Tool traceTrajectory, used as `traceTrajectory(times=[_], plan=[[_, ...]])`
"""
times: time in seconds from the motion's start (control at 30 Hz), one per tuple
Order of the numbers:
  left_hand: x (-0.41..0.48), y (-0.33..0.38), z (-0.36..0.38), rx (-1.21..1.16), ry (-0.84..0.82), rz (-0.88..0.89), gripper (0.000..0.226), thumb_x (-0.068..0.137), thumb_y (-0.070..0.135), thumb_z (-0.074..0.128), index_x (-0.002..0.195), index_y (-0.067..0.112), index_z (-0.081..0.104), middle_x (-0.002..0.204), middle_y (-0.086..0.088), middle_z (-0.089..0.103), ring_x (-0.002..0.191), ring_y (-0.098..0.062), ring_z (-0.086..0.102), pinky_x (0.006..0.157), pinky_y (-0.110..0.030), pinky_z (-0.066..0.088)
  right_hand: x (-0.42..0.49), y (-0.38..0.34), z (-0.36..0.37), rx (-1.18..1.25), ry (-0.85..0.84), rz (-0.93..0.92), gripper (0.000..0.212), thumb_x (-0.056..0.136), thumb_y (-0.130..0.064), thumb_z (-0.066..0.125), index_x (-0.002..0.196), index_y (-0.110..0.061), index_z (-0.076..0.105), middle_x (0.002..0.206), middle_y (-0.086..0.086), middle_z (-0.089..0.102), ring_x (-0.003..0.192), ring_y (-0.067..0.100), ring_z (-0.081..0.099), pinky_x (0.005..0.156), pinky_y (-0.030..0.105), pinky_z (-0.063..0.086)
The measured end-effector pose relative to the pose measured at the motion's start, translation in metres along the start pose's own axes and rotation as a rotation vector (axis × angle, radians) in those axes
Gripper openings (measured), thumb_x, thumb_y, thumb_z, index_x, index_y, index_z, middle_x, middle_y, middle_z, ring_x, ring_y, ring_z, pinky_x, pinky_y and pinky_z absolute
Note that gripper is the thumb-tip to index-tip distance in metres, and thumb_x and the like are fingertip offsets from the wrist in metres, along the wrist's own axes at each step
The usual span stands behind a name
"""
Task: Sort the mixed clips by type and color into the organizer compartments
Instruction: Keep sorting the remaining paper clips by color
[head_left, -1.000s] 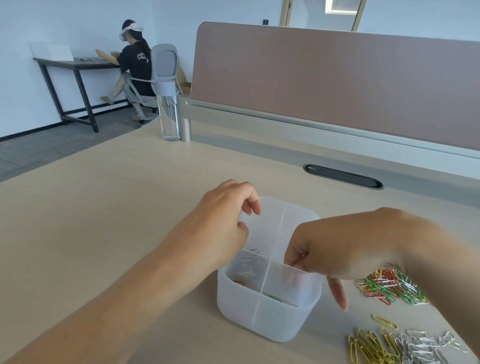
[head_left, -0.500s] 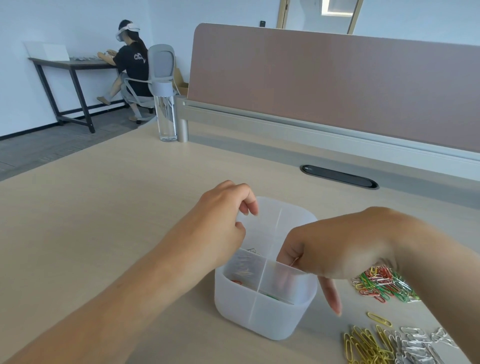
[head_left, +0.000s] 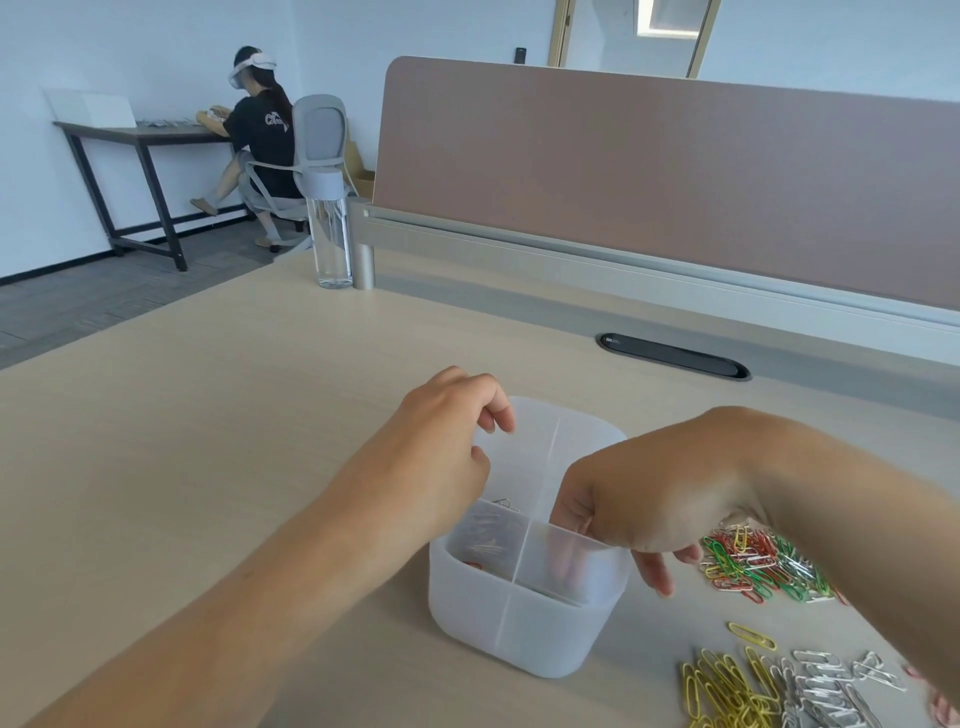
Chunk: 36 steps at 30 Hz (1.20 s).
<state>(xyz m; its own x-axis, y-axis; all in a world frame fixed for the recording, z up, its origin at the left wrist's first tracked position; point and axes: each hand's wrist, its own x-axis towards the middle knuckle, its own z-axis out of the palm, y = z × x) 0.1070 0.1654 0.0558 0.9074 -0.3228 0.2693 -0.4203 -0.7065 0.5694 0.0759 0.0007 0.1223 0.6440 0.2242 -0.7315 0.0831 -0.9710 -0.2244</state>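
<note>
Organizer (head_left: 519, 629) — right hand (head_left: 660, 499) fingers (head_left: 571, 514) inside, left hand (head_left: 441, 447) beside.

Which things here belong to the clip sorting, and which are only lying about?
For the job: organizer, mixed colored clips, yellow clips, silver clips, left hand, right hand.
Just lying about: water bottle, cable slot, divider panel.
</note>
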Motion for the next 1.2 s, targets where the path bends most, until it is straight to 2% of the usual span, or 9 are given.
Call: traceTrajectory(times=[0.17,0.33,0.47,0.53,0.67,0.83,1.03,1.1,1.2], plan=[[0.0,0.0,0.0,-0.004,-0.009,0.005,0.042,0.084,-0.003,0.049,0.094,0.038,0.056,0.101,0.019,0.046,0.068,0.021,0.043,0.057,-0.01,0.033,-0.002,-0.001,0.001,0.028,0.027,0.014,0.028,0.096,-0.012,0.047,0.115,-0.015,0.066,0.03,-0.025,0.045,0.027,0.002,0.044,0.053,0.019,0.041],[-0.001,0.001,0.0,0.004,-0.01,-0.001,0.043,0.085,-0.003,0.048,0.095,0.037,0.057,0.103,0.018,0.046,0.067,0.022,0.042,0.056,-0.009,0.032,-0.001,0.001,0.003,0.062,0.063,0.016,0.028,0.095,-0.012,0.049,0.114,-0.013,0.069,0.056,0.0,0.053,0.028,0.005,0.047,0.069,0.027,0.055],[0.0,0.0,0.0,-0.001,-0.01,-0.002,0.043,0.085,-0.003,0.048,0.096,0.037,0.057,0.104,0.018,0.047,0.068,0.021,0.043,0.057,-0.008,0.031,0.0,0.002,0.002,0.106,0.057,-0.013,0.024,0.093,-0.013,0.055,0.108,-0.014,0.072,0.064,-0.003,0.059,0.044,0.014,0.053,0.042,0.017,0.047],[0.0,0.0,0.0,-0.001,-0.01,-0.002,0.043,0.085,-0.003,0.048,0.096,0.037,0.058,0.104,0.018,0.047,0.069,0.021,0.043,0.057,-0.008,0.03,0.0,0.003,0.003,0.107,0.056,-0.022,0.024,0.093,-0.011,0.054,0.109,-0.013,0.072,0.051,-0.011,0.058,0.037,0.009,0.052,0.044,0.018,0.048],[0.0,-0.001,0.001,0.004,-0.004,-0.005,0.043,0.085,-0.003,0.048,0.097,0.038,0.058,0.104,0.019,0.046,0.068,0.02,0.043,0.059,-0.012,0.032,0.001,0.005,0.004,0.101,0.082,-0.049,0.027,0.093,-0.008,0.053,0.105,-0.017,0.075,0.066,-0.01,0.055,0.037,0.005,0.052,0.044,0.02,0.048],[-0.001,-0.001,0.001,0.011,-0.003,0.0,0.043,0.085,-0.002,0.049,0.099,0.037,0.059,0.104,0.019,0.046,0.07,0.022,0.042,0.057,-0.008,0.031,0.002,0.01,0.009,0.153,0.129,-0.052,0.036,0.093,-0.005,0.046,0.1,-0.022,0.077,0.059,-0.019,0.06,0.05,0.007,0.056,0.042,0.019,0.046],[-0.002,-0.001,0.001,0.006,-0.001,0.01,0.043,0.086,-0.003,0.049,0.1,0.036,0.059,0.103,0.018,0.046,0.071,0.023,0.042,0.058,-0.006,0.034,-0.004,0.01,0.009,0.144,0.128,-0.089,0.036,0.095,-0.004,0.04,0.105,-0.014,0.073,0.048,-0.018,0.061,0.043,0.004,0.059,0.042,0.017,0.046],[-0.002,0.0,0.002,0.01,0.003,0.014,0.043,0.086,-0.003,0.048,0.1,0.036,0.06,0.103,0.018,0.046,0.072,0.022,0.041,0.059,-0.005,0.035,-0.009,0.012,0.006,0.2,0.134,-0.102,0.037,0.096,-0.001,0.037,0.104,-0.01,0.072,0.057,-0.019,0.066,0.045,0.008,0.061,0.043,0.018,0.047],[-0.002,0.001,0.002,0.016,0.009,0.014,0.044,0.086,-0.004,0.048,0.1,0.035,0.06,0.103,0.018,0.046,0.072,0.023,0.041,0.06,-0.005,0.034,-0.015,0.012,0.002,0.305,0.146,-0.1,0.034,0.095,0.001,0.04,0.099,-0.009,0.073,0.091,-0.004,0.076,0.042,0.012,0.061,0.042,0.021,0.048]])
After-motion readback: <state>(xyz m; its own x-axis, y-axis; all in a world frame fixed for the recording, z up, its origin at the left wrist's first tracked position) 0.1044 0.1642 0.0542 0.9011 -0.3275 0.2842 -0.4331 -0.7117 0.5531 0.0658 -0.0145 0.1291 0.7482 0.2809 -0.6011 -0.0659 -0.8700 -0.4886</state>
